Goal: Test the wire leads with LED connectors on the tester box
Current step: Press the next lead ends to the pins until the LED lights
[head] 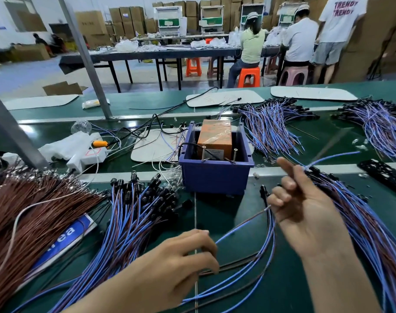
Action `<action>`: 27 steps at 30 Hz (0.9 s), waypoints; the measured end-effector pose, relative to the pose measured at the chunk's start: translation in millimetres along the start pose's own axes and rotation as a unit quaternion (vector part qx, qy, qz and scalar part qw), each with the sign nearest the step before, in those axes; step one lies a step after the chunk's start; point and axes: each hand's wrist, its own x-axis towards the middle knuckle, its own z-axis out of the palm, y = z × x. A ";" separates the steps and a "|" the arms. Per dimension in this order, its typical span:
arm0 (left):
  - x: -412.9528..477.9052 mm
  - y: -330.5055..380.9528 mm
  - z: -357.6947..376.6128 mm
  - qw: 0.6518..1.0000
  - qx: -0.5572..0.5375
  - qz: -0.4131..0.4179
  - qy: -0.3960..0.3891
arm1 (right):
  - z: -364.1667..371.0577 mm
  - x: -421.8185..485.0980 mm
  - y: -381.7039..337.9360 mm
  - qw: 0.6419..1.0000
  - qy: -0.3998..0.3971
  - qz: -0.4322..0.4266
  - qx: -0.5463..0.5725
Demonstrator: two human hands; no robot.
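The tester box [215, 175] sits mid-desk [217, 219], with no lead on its two screws [203, 153]. Just in front of it, the right hand [305, 206] grips a few blue wire leads [271, 224], and the left hand [181, 256] pinches their tails. Big piles [133, 218] on both sides suggest much testing remains.

Got the tester box [215, 175] sat mid-table [226, 211] with a block [215, 136] inside it, wire leads [129, 222] piled near left and near right, more far right, power strip [86, 155] far left.
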 end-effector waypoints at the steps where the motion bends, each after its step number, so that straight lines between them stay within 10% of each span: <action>1: 0.0 -3.0 -0.4 1.000 0.000 -0.011 -0.003 | -0.4 -1.0 -4.2 0.999 -0.002 -0.037 -0.013; 7: 22.4 -23.0 14.5 0.987 -0.034 -0.154 -0.037 | 7.6 -10.1 -25.4 0.958 -0.069 -0.246 -0.128; 12: 45.3 -20.3 21.6 0.974 -0.115 -0.192 0.023 | 9.7 -15.2 -14.9 0.840 -0.139 -0.352 -0.390; 17: 53.6 -7.9 -3.8 0.896 -0.323 -0.155 0.261 | -4.3 -10.4 35.0 0.807 -0.243 -0.229 -0.488; 27: 56.6 -17.7 1.2 0.848 -0.379 -0.211 0.305 | -19.7 -1.5 75.9 0.834 -0.255 -0.093 -0.480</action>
